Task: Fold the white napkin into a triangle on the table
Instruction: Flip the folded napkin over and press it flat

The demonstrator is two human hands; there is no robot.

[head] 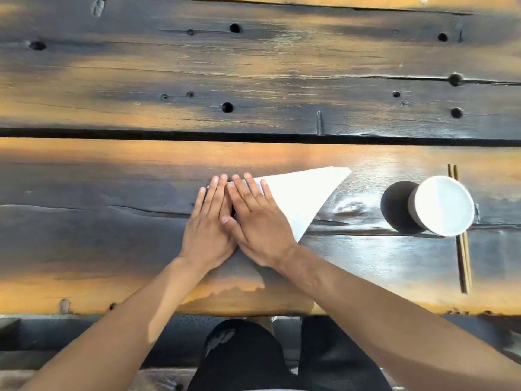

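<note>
One white paper cup stands at the right of the wooden bench; whether it holds anything cannot be told. Two chopsticks lie together just behind and beside it, running near to far. One white napkin lies mid-bench, already a triangle, its long axis slanting from the near tip up to the far-right corner. The left hand and right hand lie flat, fingers straight, side by side, pressing its left part.
</note>
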